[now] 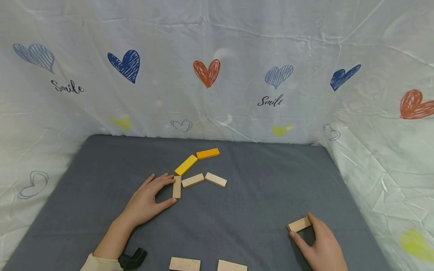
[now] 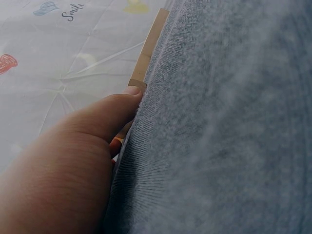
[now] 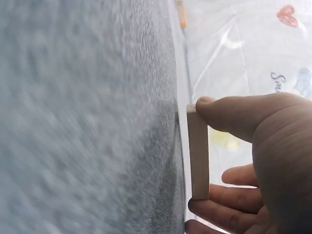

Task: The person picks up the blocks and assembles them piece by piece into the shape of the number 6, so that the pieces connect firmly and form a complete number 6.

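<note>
My left hand pinches a plain wooden block by its two ends, thumb at the near end and fingertips at the far end. This block lies flat on the grey cloth, beside the lower end of a yellow block and the left end of a second plain block. At the right, my right hand grips another plain wooden block between thumb and fingers. The right wrist view shows that block held lengthwise, the thumb at one end and a fingertip at the other.
An orange-yellow block adjoins the yellow one at the back. Another plain block lies to the right of the second plain one. Two more blocks, one left and one right, lie at the near edge of the grey cloth.
</note>
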### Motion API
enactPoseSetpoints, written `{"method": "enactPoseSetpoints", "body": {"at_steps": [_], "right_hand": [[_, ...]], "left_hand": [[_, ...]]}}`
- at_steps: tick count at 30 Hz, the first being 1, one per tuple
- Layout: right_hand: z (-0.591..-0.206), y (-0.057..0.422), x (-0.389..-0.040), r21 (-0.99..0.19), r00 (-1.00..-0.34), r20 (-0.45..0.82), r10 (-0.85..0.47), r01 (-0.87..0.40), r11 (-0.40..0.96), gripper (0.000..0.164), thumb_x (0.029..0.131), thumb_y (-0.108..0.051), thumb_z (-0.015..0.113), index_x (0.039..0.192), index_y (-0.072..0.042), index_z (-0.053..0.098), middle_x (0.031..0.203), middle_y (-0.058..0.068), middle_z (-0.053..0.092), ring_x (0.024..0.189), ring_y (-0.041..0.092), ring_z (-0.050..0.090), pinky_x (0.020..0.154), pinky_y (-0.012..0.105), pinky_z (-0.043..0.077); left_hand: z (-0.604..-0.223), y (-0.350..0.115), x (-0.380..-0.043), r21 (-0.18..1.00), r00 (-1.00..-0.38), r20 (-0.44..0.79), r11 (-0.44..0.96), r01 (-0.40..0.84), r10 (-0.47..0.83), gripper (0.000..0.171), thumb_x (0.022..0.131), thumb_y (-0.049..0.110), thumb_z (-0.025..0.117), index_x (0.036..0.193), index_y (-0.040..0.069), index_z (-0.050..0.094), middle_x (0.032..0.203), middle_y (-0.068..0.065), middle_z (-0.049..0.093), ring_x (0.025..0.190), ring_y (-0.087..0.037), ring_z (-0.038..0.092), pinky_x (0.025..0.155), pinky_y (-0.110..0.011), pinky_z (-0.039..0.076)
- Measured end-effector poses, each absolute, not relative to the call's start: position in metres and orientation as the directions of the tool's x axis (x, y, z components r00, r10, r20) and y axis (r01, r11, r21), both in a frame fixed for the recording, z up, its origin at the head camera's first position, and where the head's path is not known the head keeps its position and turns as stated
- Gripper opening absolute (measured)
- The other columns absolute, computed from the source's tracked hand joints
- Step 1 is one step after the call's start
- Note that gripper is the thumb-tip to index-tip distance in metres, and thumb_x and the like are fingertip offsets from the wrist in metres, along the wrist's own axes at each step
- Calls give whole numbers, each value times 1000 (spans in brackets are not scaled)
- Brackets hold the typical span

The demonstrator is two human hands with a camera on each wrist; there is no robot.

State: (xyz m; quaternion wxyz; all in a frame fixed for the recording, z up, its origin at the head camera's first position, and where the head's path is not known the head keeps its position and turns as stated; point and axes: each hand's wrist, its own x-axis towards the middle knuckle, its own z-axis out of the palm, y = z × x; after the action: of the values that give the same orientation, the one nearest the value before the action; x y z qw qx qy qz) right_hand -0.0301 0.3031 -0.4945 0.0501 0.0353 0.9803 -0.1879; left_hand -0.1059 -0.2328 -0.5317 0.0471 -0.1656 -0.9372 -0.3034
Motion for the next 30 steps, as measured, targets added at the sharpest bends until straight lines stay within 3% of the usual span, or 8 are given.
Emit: {"method": "enactPoseSetpoints", "body": {"at_steps": [10,23,30], "right_hand": [[-492,301,-38,-402,-999,-27,-23,-10,916,101,96,-59,81,154,16,47,146,42,55,132,61,56,104,76,52],[-479,284,-46,-465,-997,-43,-58,-31,885,102,97,-66,75,160,10,45,150,35,56,131,53,60,99,70,58],[-475,275,-49,-486,-991,49,-121,-130,864,93,97,-54,83,159,7,49,146,29,62,131,48,63,100,69,58]], "left_hand": [[-533,-233,-106,555,-938,196,756,347,287,71,94,51,87,153,19,64,162,-2,56,157,-28,44,138,-51,16],[-533,-234,-105,559,-940,197,755,342,280,71,93,48,89,153,18,65,164,0,54,157,-28,44,138,-52,16],[-531,-234,-105,565,-938,199,749,347,284,71,93,47,89,152,17,65,164,0,54,157,-28,43,138,-52,16]]}}
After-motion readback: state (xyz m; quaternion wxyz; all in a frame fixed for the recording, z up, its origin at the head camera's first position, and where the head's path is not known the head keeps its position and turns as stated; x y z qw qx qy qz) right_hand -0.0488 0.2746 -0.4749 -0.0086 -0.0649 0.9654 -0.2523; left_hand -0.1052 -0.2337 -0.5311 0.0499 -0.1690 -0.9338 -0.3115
